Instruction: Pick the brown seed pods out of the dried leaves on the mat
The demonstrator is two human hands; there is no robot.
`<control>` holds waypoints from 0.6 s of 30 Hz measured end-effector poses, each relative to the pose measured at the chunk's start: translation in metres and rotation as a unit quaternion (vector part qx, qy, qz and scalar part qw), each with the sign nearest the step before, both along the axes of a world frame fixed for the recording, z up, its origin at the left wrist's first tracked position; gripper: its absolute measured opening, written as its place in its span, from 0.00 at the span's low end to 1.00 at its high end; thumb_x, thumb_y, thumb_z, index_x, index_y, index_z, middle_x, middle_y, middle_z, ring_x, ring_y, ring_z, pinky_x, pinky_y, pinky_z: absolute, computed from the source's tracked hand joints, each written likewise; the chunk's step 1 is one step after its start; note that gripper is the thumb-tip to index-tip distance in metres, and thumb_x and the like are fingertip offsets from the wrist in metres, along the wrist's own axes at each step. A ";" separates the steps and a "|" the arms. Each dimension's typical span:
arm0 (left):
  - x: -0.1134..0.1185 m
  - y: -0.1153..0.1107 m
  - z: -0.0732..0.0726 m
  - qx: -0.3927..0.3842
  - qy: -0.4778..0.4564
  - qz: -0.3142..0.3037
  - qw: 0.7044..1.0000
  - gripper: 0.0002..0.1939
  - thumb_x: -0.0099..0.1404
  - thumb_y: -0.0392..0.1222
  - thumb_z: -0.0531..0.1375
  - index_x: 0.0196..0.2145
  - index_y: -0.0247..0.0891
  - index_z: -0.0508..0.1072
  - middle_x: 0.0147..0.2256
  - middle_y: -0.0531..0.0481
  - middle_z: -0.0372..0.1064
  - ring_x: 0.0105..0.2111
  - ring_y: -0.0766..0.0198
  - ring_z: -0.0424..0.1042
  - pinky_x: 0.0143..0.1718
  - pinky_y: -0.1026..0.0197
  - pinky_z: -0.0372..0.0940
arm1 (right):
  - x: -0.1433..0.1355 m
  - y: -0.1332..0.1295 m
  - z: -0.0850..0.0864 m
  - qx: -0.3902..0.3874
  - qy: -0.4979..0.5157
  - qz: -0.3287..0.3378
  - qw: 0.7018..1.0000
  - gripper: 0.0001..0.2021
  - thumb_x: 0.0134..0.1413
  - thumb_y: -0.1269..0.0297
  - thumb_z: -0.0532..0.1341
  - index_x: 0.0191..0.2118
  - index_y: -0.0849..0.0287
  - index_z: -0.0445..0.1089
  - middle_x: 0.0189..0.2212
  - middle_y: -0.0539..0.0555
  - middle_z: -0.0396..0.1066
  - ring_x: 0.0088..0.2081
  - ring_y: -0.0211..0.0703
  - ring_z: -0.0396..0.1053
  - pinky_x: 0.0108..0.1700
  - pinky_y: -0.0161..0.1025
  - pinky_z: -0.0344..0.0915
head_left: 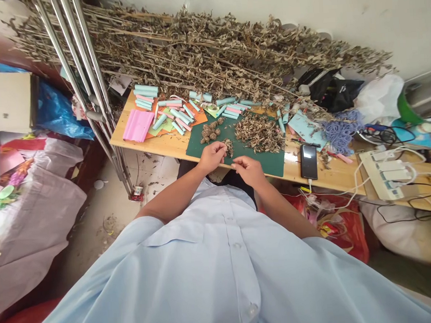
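Note:
My left hand (213,157) is over the near edge of a dark green mat (199,145), its fingers curled together beside a small clump of dried leaves (228,146). Whatever it may hold is too small to make out. Just to the right, my right hand (249,170) has thumb and fingertips pinched together; I cannot see what, if anything, is between them. Balled-up brown clumps (209,132) lie on the mat beyond my left hand. A larger pile of loose dried leaves (259,132) spreads beyond my right hand.
Rolled blue and pink paper tubes (182,116) and a pink sheet (138,126) cover the table's left part. Bundles of dried stalks (195,51) run along the back. Rightward are a phone (308,161), purple yarn (340,131) and a power strip (385,174). Metal poles (83,57) stand left.

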State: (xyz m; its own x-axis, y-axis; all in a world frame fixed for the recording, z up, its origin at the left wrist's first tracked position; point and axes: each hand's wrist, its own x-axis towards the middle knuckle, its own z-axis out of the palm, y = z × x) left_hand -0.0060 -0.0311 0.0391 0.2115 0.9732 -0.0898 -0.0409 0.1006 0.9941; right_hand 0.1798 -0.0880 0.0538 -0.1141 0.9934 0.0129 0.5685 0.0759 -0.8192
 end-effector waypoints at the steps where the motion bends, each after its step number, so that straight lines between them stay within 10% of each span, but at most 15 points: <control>1: 0.000 0.000 0.001 0.002 0.001 0.000 1.000 0.07 0.67 0.43 0.58 0.34 0.37 0.70 0.26 0.55 0.68 0.18 0.73 0.66 0.21 0.68 0.60 | -0.001 0.003 0.002 0.037 -0.032 -0.007 0.999 0.09 0.59 0.58 0.62 0.41 0.53 0.78 0.37 0.54 0.77 0.39 0.48 0.75 0.46 0.47 0.73; 8: -0.001 -0.002 0.001 0.019 0.012 -0.002 1.000 0.07 0.66 0.42 0.58 0.33 0.36 0.70 0.26 0.55 0.68 0.19 0.73 0.66 0.21 0.68 0.59 | -0.007 0.009 0.002 0.090 -0.186 0.053 0.977 0.14 0.61 0.60 0.61 0.50 0.49 0.77 0.52 0.57 0.72 0.51 0.53 0.72 0.51 0.50 0.72; 18: -0.003 0.001 0.005 0.027 0.048 -0.044 0.998 0.08 0.65 0.42 0.59 0.38 0.35 0.74 0.25 0.54 0.70 0.19 0.70 0.69 0.23 0.68 0.61 | -0.005 0.016 -0.002 0.094 -0.027 -0.032 0.995 0.12 0.60 0.59 0.60 0.45 0.54 0.77 0.48 0.57 0.75 0.38 0.46 0.73 0.49 0.49 0.73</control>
State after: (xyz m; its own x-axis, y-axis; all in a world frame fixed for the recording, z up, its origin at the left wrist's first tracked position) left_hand -0.0093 -0.0304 0.0439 0.2884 0.9555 -0.0618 0.0616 0.0459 0.9970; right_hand 0.1743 -0.0725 0.0520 -0.0561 0.9791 0.1955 0.6197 0.1876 -0.7621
